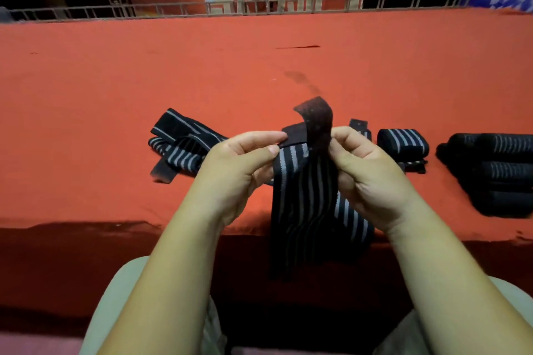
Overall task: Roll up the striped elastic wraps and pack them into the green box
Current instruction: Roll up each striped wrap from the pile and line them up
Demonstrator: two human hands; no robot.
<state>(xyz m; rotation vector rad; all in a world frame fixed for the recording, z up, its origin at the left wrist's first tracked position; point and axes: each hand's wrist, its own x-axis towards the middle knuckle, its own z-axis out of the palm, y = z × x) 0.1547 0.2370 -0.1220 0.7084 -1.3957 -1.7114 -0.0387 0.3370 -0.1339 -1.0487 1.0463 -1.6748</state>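
Over the near edge of the red desk [115, 95], a striped wrap [305, 181] is pinched at its top by the left grip [239, 170] and right grip [366, 170], barely rolled, while a loose wrap [184, 147] lies left, apparently finished rolls [402, 141] lie right, and no green box is seen.

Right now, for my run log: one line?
left hand: pinches wrap | right hand: pinches wrap | loose wrap: left | rolls: right

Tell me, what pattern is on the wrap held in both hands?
The wrap is black with pale grey lengthwise stripes; the head view shows it.
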